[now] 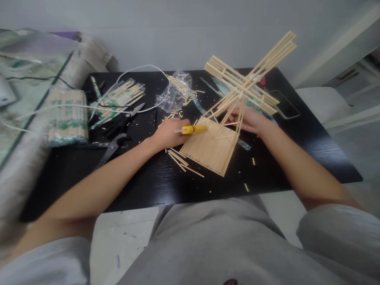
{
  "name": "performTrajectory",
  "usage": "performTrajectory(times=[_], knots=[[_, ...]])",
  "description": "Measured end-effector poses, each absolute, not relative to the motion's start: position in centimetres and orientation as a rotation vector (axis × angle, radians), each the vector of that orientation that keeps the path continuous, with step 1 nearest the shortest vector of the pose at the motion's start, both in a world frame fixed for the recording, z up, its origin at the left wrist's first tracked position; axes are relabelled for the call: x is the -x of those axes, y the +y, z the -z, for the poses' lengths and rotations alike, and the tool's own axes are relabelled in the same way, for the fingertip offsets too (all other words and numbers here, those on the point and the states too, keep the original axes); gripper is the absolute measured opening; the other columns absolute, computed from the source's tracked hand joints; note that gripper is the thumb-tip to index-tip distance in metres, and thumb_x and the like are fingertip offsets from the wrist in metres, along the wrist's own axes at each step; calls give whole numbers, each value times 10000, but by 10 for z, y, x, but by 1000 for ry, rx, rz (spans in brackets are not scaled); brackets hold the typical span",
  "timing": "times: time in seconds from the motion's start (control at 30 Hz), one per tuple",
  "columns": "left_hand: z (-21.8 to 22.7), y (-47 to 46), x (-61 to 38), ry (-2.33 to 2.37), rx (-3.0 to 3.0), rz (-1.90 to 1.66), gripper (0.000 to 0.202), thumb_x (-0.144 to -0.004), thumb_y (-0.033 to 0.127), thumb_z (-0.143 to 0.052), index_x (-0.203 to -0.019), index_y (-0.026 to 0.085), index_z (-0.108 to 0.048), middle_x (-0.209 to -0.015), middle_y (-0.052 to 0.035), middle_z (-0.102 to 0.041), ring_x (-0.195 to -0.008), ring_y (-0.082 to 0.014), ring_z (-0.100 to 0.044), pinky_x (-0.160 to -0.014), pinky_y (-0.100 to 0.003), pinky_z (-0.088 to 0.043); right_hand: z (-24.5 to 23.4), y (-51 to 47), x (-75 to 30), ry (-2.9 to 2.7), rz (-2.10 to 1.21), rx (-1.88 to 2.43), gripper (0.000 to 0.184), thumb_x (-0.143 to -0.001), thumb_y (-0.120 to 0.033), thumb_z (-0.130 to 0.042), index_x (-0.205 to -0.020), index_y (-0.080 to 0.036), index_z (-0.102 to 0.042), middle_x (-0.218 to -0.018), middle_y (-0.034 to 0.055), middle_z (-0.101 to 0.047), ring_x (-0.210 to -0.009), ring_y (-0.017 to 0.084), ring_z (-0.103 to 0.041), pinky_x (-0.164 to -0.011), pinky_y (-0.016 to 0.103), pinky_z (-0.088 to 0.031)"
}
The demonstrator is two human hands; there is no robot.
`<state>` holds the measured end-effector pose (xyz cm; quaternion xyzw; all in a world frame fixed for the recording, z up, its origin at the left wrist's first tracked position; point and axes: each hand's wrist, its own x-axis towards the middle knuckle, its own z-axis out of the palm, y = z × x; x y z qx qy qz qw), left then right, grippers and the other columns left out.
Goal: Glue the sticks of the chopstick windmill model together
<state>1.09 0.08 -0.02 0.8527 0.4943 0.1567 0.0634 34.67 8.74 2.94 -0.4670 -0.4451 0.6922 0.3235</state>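
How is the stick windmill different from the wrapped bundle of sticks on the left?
The stick windmill has crossed blades, but the wrapped bundle packs its sticks side by side. The stick windmill is bare, while the wrapped bundle has green-printed wrapping. The stick windmill also spreads wider than the wrapped bundle. Both have pale sticks.

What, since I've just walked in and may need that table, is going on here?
A person's left hand holds a yellow tool over a model of thin sticks; the right hand is at the model's far side, partly hidden. The model has a flat panel and crossed arms. Shears and loose sticks lie on the black table.
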Motion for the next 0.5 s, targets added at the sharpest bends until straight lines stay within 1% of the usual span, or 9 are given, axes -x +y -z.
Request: performTrajectory(times=[0.07, 0.23, 0.37, 0.5], knots=[[-1, 0, -12, 1510, -2575, -459, 230, -1057, 449, -654, -1059, 256, -779, -937, -70, -812, -882, -266, -768, -750, -375, -470, -29, 87, -346, -1151, -1791, 1245, 294, -1206, -24, -624, -1005, -206, -738, -682, 1, -677, -649, 159, -676, -848, 304, -723], [-3, -1, -13, 1535, -2587, -413, 255, -1059, 449, -658, -1104, 249, -810, -917, -74, -797, -866, -272, -755, -749, -376, -469, -26, 89, -347, -1142, -1767, 1258, 239, -1190, -59, -710, -1000, -200, -744, -732, 14, -712, -662, 161, -701, -831, 304, -726], [-3, 0, -13, 1526, -2600, -420, 252, -1054, 436, -662, -1134, 256, -819, -941, -69, -809, -886, -266, -755, -764, -368, -488, -23, 90, -349, -1133, -1766, 1228, 217, -1173, -54, -758, -1015, -199, -722, -755, 4, -716, -681, 152, -708, -822, 286, -736], [-5, -1, -14, 1542, -2556, -396, 255, -1036, 424, -662, -1154, 264, -821, -965, -72, -820, -910, -286, -767, -790, -387, -501, -21, 90, -350, -1138, -1761, 1222, 223, -1160, -56, -771, -1004, -201, -704, -732, -16, -684, -650, 139, -677, -818, 286, -752]])
